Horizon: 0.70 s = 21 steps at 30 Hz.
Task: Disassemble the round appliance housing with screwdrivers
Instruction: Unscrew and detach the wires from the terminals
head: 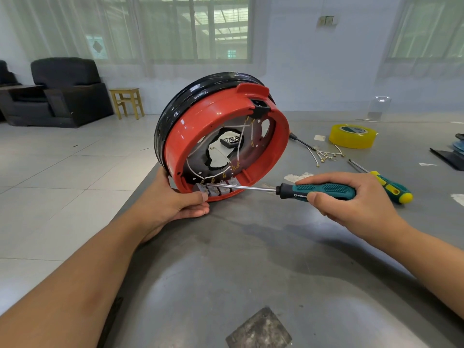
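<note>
The round appliance housing (175, 136), a red ring backed by a black rim, stands tilted on its edge on the grey table (251, 247) with its open side toward me. Inside are white wires and a row of grey terminal blocks (218, 189) at the bottom. My left hand (175, 202) grips the housing's lower left rim, thumb on the red edge. My right hand (351, 199) holds a teal and black screwdriver (324, 190). Its metal shaft reaches left, and the tip sits at the leftmost terminal block.
A second screwdriver (391, 187) with a green and yellow handle lies behind my right hand. Loose white wires (326, 154), a thin black tool (301, 141) and a yellow tape roll (352, 135) lie farther back. The table's left edge runs beside my left forearm. An armchair and stool stand on the floor.
</note>
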Each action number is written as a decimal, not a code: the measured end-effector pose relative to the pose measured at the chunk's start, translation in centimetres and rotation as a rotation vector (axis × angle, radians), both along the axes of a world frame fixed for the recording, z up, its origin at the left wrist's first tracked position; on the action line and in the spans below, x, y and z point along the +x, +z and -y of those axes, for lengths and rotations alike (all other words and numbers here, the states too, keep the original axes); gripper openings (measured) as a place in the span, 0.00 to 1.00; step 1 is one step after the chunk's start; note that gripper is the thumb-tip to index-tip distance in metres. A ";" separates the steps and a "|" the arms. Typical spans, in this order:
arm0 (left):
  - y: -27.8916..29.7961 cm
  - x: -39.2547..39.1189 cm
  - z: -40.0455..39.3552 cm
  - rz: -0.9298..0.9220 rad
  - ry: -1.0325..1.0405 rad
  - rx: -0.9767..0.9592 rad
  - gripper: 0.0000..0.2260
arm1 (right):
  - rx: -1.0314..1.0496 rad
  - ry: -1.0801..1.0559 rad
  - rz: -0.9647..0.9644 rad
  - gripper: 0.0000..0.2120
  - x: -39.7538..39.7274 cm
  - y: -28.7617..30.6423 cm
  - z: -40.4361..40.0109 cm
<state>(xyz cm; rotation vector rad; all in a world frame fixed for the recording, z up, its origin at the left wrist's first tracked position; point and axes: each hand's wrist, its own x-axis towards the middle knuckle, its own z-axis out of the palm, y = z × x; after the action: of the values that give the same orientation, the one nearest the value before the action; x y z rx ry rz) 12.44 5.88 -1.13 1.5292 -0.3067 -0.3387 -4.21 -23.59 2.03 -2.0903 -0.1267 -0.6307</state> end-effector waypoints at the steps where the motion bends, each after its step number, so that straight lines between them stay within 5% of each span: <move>1: 0.0 0.0 0.0 0.004 0.000 0.000 0.37 | 0.001 0.002 -0.002 0.19 0.0 0.0 0.0; 21: 0.1 -0.2 0.2 0.026 0.002 0.031 0.40 | -0.174 -0.027 0.072 0.19 -0.5 0.3 0.0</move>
<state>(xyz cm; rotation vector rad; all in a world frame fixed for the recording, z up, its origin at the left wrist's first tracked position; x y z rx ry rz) 12.25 5.67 -1.02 1.5655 -0.3220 -0.3235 -4.74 -23.59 2.29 -2.2394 -0.2011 -0.7344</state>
